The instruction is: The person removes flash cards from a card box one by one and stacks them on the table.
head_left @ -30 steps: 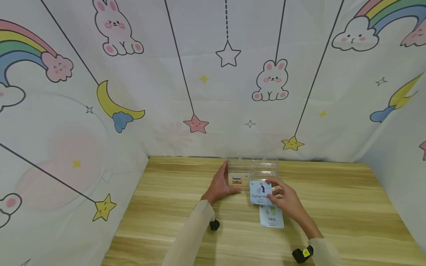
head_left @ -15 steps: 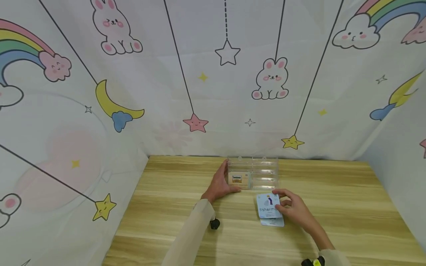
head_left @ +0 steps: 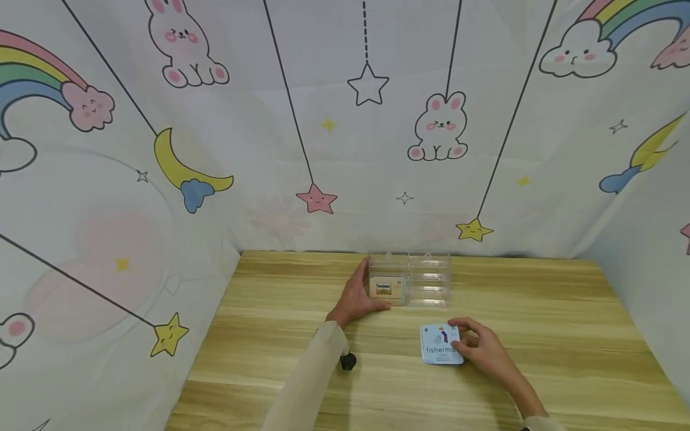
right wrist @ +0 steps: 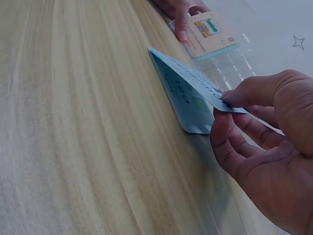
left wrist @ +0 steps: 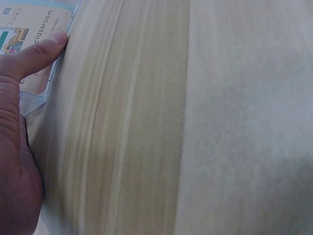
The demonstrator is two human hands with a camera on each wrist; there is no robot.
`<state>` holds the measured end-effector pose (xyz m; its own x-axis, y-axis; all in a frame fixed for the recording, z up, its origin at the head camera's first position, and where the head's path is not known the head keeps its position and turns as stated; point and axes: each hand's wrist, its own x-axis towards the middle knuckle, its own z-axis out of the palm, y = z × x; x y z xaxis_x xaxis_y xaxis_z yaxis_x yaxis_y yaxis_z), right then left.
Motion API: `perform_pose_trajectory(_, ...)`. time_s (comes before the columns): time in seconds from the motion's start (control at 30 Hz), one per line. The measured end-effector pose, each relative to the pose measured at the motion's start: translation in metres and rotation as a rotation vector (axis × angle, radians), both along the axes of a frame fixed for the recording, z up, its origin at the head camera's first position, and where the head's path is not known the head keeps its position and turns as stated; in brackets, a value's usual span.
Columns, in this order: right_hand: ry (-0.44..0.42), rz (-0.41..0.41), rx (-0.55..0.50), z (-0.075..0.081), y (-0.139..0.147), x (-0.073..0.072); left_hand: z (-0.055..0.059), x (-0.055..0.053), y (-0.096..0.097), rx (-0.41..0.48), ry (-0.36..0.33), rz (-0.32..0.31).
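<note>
My right hand (head_left: 482,350) pinches a light blue flash card (head_left: 441,353) printed "fisherman" between thumb and fingers. In the right wrist view the card slants over a second blue card (right wrist: 183,107) reading "tea", which lies on the table; their far edges meet. A clear plastic card box (head_left: 429,289) stands at the back, divided into compartments. My left hand (head_left: 356,296) grips its left side, the thumb across the front corner. Peach cards (head_left: 386,290) lie in the box's left compartment, the top one printed with "classroom" in the left wrist view (left wrist: 41,29).
The wood-grain table (head_left: 269,359) ends at a white fabric backdrop (head_left: 366,155) printed with rabbits and stars, directly behind the box. Fabric walls also border the left and right sides. The box's right compartments show clear ridges.
My right hand has drawn the fisherman card away from the box, toward me and slightly right, until it covers the tea card in the head view. My left hand stays at the box.
</note>
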<state>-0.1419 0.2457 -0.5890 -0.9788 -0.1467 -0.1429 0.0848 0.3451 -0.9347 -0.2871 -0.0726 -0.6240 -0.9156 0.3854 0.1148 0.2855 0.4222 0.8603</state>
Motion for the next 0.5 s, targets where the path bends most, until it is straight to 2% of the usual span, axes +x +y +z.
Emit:
perform_pose_trajectory(0.1,0.034,-0.009,0.039,-0.0023,-0.0003,0.0001,0.0009,0.0004,0.0003,-0.001,-0.010,0.004)
perform_pose_trajectory(0.23,0.104,-0.019,0.139,-0.0031,-0.0016,-0.0004,0.0025,0.0013,0.0001,0.007,-0.017,0.005)
perform_pose_trajectory(0.5,0.213,-0.002,0.264,-0.0090,-0.0039,-0.0014,-0.0004,-0.0006,0.0005,0.004,0.005,-0.009)
